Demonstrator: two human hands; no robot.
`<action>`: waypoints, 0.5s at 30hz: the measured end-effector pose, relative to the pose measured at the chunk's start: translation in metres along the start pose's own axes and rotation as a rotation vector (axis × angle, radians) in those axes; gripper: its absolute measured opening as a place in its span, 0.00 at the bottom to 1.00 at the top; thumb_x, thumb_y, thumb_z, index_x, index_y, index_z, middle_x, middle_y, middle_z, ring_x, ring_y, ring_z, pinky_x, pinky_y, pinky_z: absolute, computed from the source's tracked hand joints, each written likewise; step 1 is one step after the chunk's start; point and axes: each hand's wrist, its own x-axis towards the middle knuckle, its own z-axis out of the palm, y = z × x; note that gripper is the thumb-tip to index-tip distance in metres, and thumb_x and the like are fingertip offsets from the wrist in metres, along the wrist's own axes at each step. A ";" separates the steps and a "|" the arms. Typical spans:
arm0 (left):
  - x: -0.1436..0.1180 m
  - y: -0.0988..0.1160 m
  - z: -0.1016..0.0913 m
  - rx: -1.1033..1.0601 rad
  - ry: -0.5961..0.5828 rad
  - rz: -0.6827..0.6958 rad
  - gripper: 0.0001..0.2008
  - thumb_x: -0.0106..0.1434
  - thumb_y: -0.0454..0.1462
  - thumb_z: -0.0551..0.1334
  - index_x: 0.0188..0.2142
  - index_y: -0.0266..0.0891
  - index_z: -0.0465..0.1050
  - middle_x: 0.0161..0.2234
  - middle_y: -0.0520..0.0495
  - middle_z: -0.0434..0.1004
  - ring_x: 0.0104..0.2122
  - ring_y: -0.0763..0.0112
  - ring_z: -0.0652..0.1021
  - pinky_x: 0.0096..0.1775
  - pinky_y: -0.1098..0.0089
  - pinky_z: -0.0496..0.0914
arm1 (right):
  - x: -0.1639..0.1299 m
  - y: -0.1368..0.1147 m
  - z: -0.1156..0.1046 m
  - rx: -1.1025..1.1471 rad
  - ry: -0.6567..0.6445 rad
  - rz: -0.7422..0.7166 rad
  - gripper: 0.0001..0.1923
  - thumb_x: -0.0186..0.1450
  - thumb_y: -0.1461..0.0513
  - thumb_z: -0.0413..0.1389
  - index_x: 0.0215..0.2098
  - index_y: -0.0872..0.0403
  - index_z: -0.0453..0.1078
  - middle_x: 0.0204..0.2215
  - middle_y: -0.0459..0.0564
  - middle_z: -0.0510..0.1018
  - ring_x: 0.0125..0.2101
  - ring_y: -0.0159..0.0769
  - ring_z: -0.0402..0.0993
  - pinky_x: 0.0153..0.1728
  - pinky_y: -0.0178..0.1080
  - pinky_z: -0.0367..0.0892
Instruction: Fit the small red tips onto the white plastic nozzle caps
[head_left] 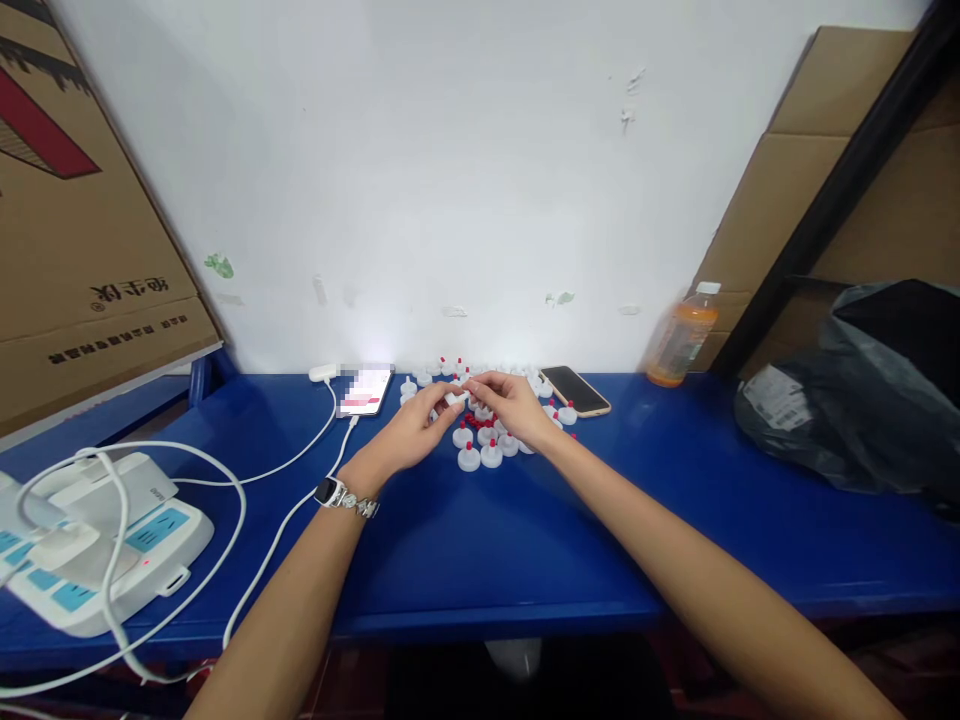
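Observation:
Between the thumb and fingers of my left hand (411,428) is a white nozzle cap (457,398), held tilted above the table. My right hand (517,402) meets it there, its thumb and forefinger pinched at the cap's narrow end. A trace of red shows near those fingertips, but what they grip is mostly hidden. Around and beneath both hands stand several translucent white nozzle caps (469,458) with red tips. Others without visible red, such as the white cap (408,386), sit behind my left hand. Small loose red tips (475,422) lie in a pile among them.
A lit phone (366,390) with a cable lies left on the blue table (495,560); a dark-screened phone (575,391) lies right. An orange drink bottle (682,335) stands by the wall. Far left is a power strip (169,570) with looping cables; far right, a black bag (847,400).

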 end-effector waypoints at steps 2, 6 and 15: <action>0.000 -0.001 0.001 -0.006 -0.001 0.012 0.20 0.72 0.50 0.51 0.54 0.42 0.68 0.48 0.44 0.75 0.41 0.64 0.76 0.41 0.64 0.70 | 0.000 0.000 0.000 0.059 0.004 0.013 0.22 0.57 0.45 0.63 0.37 0.54 0.72 0.24 0.44 0.75 0.25 0.31 0.67 0.29 0.36 0.62; 0.001 0.001 0.003 -0.017 0.024 0.040 0.20 0.72 0.50 0.51 0.54 0.42 0.68 0.47 0.45 0.75 0.40 0.65 0.76 0.40 0.65 0.70 | -0.003 -0.001 0.001 0.000 0.053 -0.010 0.22 0.61 0.42 0.59 0.31 0.50 0.62 0.18 0.39 0.67 0.20 0.29 0.60 0.24 0.35 0.56; -0.004 0.016 0.008 -0.019 0.027 0.035 0.20 0.74 0.48 0.43 0.53 0.41 0.64 0.45 0.44 0.74 0.45 0.62 0.75 0.51 0.60 0.67 | -0.012 -0.013 0.004 -0.689 0.069 -0.181 0.23 0.74 0.49 0.39 0.27 0.50 0.60 0.19 0.44 0.66 0.23 0.34 0.63 0.28 0.38 0.53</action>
